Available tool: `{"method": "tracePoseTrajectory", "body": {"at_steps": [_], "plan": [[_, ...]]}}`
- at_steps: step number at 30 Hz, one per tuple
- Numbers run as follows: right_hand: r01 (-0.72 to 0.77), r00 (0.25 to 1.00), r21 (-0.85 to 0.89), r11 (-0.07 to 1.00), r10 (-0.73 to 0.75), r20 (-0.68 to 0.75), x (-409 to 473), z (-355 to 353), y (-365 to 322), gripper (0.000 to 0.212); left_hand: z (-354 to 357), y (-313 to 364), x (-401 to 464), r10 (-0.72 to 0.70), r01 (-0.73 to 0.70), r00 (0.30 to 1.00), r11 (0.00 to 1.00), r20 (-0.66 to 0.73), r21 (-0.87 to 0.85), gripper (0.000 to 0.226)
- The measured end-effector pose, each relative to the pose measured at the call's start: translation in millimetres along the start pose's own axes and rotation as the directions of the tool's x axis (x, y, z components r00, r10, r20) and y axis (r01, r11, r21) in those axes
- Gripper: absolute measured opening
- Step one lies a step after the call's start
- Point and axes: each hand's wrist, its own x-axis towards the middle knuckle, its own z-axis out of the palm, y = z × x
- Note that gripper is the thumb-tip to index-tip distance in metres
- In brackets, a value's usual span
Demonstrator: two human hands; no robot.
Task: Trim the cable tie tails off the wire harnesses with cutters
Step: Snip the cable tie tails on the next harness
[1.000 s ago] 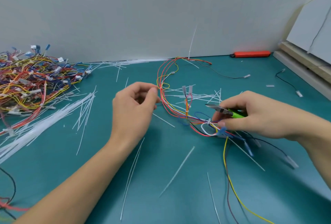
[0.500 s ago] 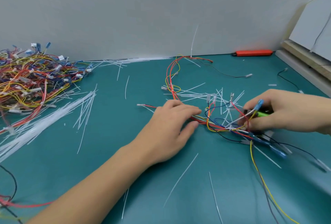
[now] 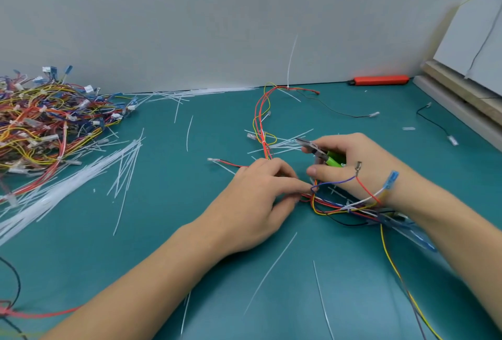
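While pinching harness (image 3: 334, 205): cutters (image 3: 320, 153) in R hand (image 3: 361, 166).

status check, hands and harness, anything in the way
Right hand grips the cutters. Left hand pinches the harness on the mat. Cut tails litter the work spot.

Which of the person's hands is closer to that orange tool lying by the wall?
The right hand. It sits in front of the orange tool, slightly to its left, gripping the green-handled cutters. The left hand lies nearer the person and further left.
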Motion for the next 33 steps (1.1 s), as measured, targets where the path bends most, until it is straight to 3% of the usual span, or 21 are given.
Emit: {"method": "tracePoseTrajectory", "body": {"at_steps": [4, 11, 16, 20, 27, 31, 33], "plan": [[-0.002, 1.000, 0.090, 0.996, 0.001, 0.008, -3, -8, -3, 0.014, 2, 1, 0, -0.045, 0.042, 0.998, 0.997, -0.045, -0.066, 0.015], [0.158, 0.976, 0.275, 0.948, -0.109, -0.188, -8, -6, -22, 0.015, 2, 9, 5, -0.174, 0.129, 0.971, 0.958, -0.164, -0.257, 0.025], [0.243, 0.938, 0.315, 0.917, -0.139, -0.319, -9, 2, -30, 0.017, -2, 9, 6, -0.342, 0.228, 0.934, 0.789, -0.100, -0.571, 0.021], [0.217, 0.938, 0.319, 0.922, -0.107, -0.329, -9, 2, -29, 0.013, 0, 9, 7, -0.395, 0.236, 0.915, 0.689, -0.082, -0.685, 0.017], [0.100, 0.994, 0.188, 0.977, -0.089, -0.064, -12, -17, -22, 0.003, 3, 13, 7, -0.457, 0.250, 0.889, 0.546, -0.035, -0.800, 0.016], [0.087, 0.996, 0.170, 0.982, -0.090, 0.012, -17, -27, -19, 0.026, -1, 13, 7, -0.492, 0.255, 0.870, 0.461, -0.006, -0.850, 0.016], [0.084, 0.994, 0.163, 0.983, -0.093, 0.049, -18, -30, -20, 0.026, -3, 13, 7, -0.501, 0.264, 0.866, 0.444, 0.007, -0.856, 0.017]]}}
